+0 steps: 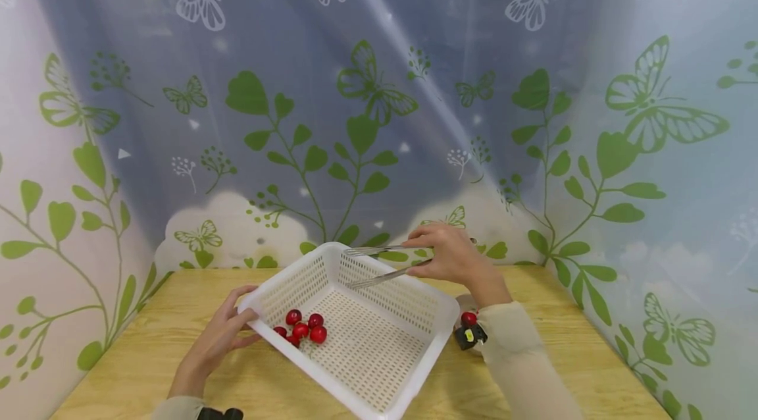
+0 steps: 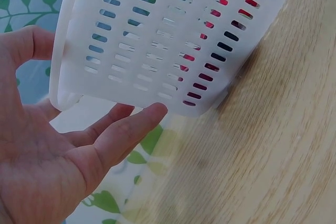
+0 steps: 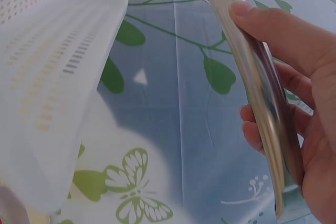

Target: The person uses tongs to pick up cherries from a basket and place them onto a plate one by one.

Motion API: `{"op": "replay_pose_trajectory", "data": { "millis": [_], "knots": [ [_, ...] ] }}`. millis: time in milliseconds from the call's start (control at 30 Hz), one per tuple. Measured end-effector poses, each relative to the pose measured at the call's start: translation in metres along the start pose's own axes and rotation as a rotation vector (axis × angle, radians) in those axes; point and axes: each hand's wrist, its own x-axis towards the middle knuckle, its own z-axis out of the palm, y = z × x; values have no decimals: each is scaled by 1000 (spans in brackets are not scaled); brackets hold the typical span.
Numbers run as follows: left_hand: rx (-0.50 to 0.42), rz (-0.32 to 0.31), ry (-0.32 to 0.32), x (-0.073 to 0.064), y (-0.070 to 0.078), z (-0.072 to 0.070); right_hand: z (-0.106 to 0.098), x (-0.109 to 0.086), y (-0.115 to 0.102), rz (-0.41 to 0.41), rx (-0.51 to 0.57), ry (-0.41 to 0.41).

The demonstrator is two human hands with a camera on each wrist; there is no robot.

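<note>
A white plastic basket (image 1: 379,324) with slotted walls sits at an angle at the middle of the wooden table. Several shiny red cherries (image 1: 301,330) are gathered at its left side; through the slots in the left wrist view, red cherries (image 2: 209,24) show in part. My left hand (image 1: 222,328) holds the basket's left corner by the rim, thumb and fingers on either side. Metal tongs (image 3: 257,87) are held in my right hand (image 1: 453,259), their arms spread apart. Their tips are over the far part of the basket, with nothing between them.
Right of the basket, a round dish (image 1: 468,305) is mostly hidden by my right wrist and its black camera (image 1: 468,336). A red cherry (image 1: 469,319) shows there. The wooden table (image 1: 148,341) meets a patterned curtain (image 1: 379,110) at the back and sides.
</note>
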Motion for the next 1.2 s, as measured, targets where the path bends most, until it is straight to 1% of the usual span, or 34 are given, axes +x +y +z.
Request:
{"op": "replay_pose_trajectory", "data": {
  "millis": [167, 400, 633, 800, 967, 1200],
  "knots": [
    [-3, 5, 5, 0, 0, 0, 5, 10, -7, -27, 31, -13],
    [-6, 11, 8, 0, -1, 1, 15, 23, -18, -60, 27, -37],
    [-4, 9, 12, -1, 0, 1, 31, 36, -24, -41, 10, -65],
    [-4, 6, 13, -1, -1, 0, 44, 46, -29, -54, -2, -52],
    [-2, 4, 17, -1, -1, 0, 54, 56, -34, -64, 3, -73],
    [3, 4, 22, 0, -2, 0, 66, 60, -41, -53, 2, -115]
  ]
}}
